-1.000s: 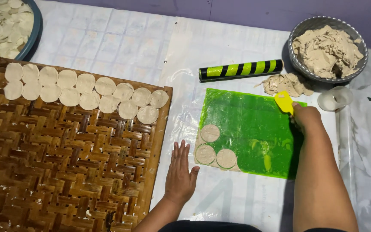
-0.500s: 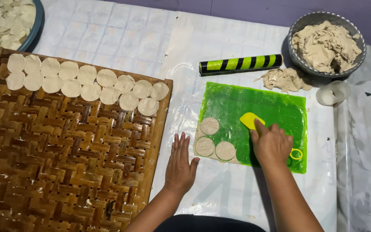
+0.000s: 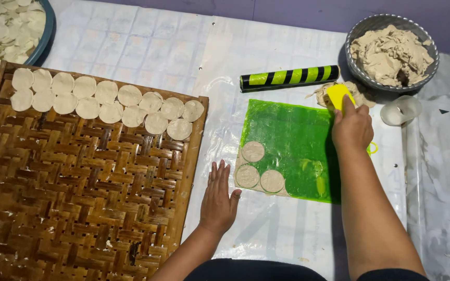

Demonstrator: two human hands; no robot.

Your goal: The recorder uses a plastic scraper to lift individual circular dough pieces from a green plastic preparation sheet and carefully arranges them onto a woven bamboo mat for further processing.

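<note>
1. The yellow scraper is gripped in the right hand, at the green sheet's far edge.
2. The left hand, flat and empty, lies beside the sheet; it should be kept pressed so scraping stays even.

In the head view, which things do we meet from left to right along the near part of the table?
Woven bamboo tray → left hand → three cut dough rounds on the green mat → right hand holding the yellow scraper.
</note>
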